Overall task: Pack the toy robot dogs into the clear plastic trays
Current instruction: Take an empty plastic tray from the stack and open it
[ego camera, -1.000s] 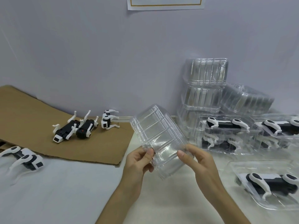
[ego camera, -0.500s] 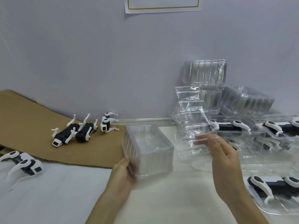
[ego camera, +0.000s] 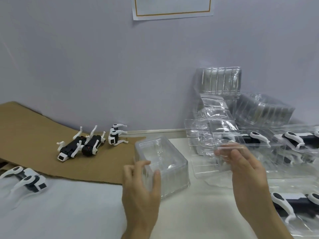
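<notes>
Toy robot dogs (ego camera: 93,144) lie on the cardboard (ego camera: 34,135), left of the deep clear tray (ego camera: 174,171) whose near end the left hand (ego camera: 139,188) clasps; the right hand (ego camera: 246,171) pinches a flat clear insert (ego camera: 212,133) aloft

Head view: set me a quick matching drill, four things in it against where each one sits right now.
Things:
1. deep clear tray
2. thin moulded tray
3. loose toy dogs
4. stack of empty trays

Places:
A. at the back, against the wall
B. gripped by the left hand
C. on the brown cardboard
D. held up by the right hand

Pairs: 1-B, 2-D, 3-C, 4-A.
</notes>
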A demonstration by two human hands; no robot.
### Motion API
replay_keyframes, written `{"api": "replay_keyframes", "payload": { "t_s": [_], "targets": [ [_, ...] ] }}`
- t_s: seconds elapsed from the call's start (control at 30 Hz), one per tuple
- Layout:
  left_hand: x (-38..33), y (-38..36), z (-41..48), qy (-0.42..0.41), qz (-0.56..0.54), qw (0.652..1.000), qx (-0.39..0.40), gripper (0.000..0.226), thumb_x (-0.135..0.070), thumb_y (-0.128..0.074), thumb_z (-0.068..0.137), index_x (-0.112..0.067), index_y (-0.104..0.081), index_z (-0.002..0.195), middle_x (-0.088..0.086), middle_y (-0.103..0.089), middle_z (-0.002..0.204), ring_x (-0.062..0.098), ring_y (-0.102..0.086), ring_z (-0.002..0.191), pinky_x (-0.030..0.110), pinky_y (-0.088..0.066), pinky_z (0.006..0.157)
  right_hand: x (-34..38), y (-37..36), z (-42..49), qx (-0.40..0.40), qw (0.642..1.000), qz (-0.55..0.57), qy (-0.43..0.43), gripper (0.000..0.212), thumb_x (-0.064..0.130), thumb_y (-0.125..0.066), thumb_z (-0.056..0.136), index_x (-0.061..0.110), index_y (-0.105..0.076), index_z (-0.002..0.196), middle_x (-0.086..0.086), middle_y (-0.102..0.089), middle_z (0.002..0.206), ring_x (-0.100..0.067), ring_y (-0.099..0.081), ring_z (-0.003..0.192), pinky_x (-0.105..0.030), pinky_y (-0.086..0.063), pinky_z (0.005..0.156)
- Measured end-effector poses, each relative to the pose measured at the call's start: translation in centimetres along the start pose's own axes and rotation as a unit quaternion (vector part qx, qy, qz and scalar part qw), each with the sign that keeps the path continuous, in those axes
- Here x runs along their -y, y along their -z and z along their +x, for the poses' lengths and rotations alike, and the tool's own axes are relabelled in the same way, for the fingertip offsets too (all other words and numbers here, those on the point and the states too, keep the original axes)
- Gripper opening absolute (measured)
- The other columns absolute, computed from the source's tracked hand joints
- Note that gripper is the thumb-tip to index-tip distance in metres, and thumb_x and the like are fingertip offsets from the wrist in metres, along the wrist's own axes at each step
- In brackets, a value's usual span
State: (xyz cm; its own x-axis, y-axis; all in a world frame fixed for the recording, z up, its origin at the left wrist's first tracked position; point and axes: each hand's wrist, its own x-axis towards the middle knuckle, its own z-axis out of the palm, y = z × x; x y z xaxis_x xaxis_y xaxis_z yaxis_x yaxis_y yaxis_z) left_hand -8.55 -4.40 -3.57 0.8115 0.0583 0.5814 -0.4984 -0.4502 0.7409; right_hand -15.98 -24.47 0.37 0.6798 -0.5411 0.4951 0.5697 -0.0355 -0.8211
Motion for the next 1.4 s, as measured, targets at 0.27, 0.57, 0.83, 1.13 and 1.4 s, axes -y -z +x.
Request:
{"api": "replay_keyframes", "payload": {
  "t_s": [0.27,0.57,0.83,1.13,1.4],
  "targets": [
    [2.0,-2.2,3.4,-0.116,0.125,0.972,0.158,0.019,-0.028,-0.073,0.09,-0.027,-0.066,0.107,-0.012,-0.027,0.11,0.008,-0.033,0.101,0.013,-0.031,0.077,0.7,-0.3,0.0,-0.003,1.0,-0.002,0.002,0.035,0.05,-0.064,0.077,0.022,-0.077,0.092,-0.006,-0.075,0.098,-0.03,-0.066,0.106,-0.052,-0.039,0.104],
    [2.5,-6.6,6.3,0.018,-0.06,0.984,0.168,0.064,-0.007,-0.063,0.095,-0.036,-0.039,0.147,-0.014,-0.019,0.157,0.002,-0.027,0.143,-0.004,-0.024,0.097,0.1,-0.2,0.3,-0.005,0.999,0.026,-0.023,0.027,0.029,-0.054,0.084,0.018,-0.077,0.091,-0.012,-0.075,0.098,-0.033,-0.067,0.104,-0.042,-0.046,0.096],
    [-1.8,-2.3,1.7,0.024,-0.257,0.96,0.105,0.011,-0.034,-0.065,0.088,-0.029,-0.07,0.096,-0.007,-0.067,0.088,0.008,-0.062,0.077,0.016,-0.046,0.07,-0.3,-1.1,-0.3,0.071,0.996,0.029,-0.05,0.027,0.025,-0.053,0.079,0.028,-0.074,0.095,-0.01,-0.076,0.101,-0.029,-0.07,0.102,-0.023,-0.052,0.076],
    [-3.9,0.3,1.4,0.006,-0.311,0.93,0.195,0.016,-0.04,-0.074,0.084,-0.025,-0.076,0.082,0.004,-0.068,0.07,0.014,-0.061,0.06,0.022,-0.05,0.061,-0.4,-3.3,-2.5,0.197,0.976,-0.087,-0.045,0.032,0.035,-0.061,0.093,0.029,-0.064,0.124,0.004,-0.073,0.115,-0.015,-0.065,0.116,-0.027,-0.045,0.1],
    [0.2,3.1,4.4,0.325,-0.596,0.727,0.098,0.035,-0.043,-0.051,0.091,-0.025,-0.077,0.076,-0.005,-0.042,0.053,0.005,-0.035,0.04,0.016,-0.035,0.039,-0.8,-1.2,-0.8,0.0,0.986,-0.161,-0.043,0.025,0.028,-0.071,0.089,0.034,-0.066,0.113,0.019,-0.069,0.114,-0.001,-0.063,0.108,-0.006,-0.044,0.082]
  ]
}}
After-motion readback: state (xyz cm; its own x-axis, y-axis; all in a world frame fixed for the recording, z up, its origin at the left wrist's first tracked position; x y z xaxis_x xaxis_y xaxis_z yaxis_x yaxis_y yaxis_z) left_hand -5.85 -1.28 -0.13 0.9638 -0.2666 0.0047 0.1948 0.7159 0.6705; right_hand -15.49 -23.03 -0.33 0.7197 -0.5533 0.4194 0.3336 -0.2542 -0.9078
